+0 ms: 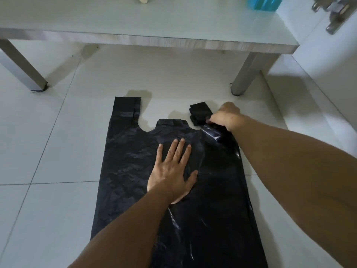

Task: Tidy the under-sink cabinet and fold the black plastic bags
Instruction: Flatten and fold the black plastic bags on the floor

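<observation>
Black plastic bag (135,171) flat on floor tiles (48,209). Left hand (172,175) pressed flat on it, fingers spread. Right hand (225,117) pinches bag's rt handle; fingertips hidden. Small folded bag (199,113) alongside. Bag's bottom cut off.

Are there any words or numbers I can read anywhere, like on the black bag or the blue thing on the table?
None can be read.
Black plastic bag: plain, no print shows.
Small folded black bag: no print shows.
Blue thing on the table: cut off at the frame edge, no lettering visible.
</observation>
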Tool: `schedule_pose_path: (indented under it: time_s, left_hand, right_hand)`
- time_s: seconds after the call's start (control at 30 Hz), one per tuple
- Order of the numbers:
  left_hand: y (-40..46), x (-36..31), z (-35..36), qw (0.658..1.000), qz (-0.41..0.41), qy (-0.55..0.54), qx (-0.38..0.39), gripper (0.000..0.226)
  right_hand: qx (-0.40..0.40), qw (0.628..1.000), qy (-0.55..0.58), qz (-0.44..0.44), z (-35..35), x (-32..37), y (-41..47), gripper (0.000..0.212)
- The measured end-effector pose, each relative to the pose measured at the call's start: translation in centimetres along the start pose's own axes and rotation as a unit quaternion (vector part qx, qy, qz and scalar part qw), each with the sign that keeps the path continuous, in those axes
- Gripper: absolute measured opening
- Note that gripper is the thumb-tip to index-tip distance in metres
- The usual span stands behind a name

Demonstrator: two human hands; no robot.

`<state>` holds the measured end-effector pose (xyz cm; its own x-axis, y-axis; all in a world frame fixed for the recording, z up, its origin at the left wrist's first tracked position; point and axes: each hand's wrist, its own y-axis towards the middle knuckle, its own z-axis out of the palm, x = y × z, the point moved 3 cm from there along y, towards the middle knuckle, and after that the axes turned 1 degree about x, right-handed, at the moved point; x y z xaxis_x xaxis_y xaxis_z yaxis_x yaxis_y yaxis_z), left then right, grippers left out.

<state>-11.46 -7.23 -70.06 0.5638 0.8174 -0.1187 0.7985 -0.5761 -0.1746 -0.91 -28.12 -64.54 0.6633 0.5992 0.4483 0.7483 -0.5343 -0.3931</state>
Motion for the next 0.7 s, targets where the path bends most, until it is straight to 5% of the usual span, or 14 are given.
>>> schedule_pose_path:
  time_s: [0.27,0.43,0.6,0.7]
  left_hand:
    - [0.1,0.0,0.0,1.000,0.000,-0.004,0.016,0.075]
    - [0.0,0.0,-0.2,1.000,0.000,0.001,0.015,0.074]
    - [0.0,-0.2,-0.4,1.000,-0.008,0.014,0.008,0.074]
    - [0.0,-0.3,-0.2,1.000,-0.010,0.020,0.012,0.074]
  right_hand:
    - [0.030,0.999,0.013,0.011,0.0,1.6,2.3,0.023]
    - [0.031,0.999,-0.005,-0.006,0.8,2.3,2.7,0.069]
    - [0.014,0.998,-0.025,-0.057,1.4,3.4,2.8,0.076]
    - [0.079,0.980,-0.133,-0.122,1.3,4.7,3.6,0.066]
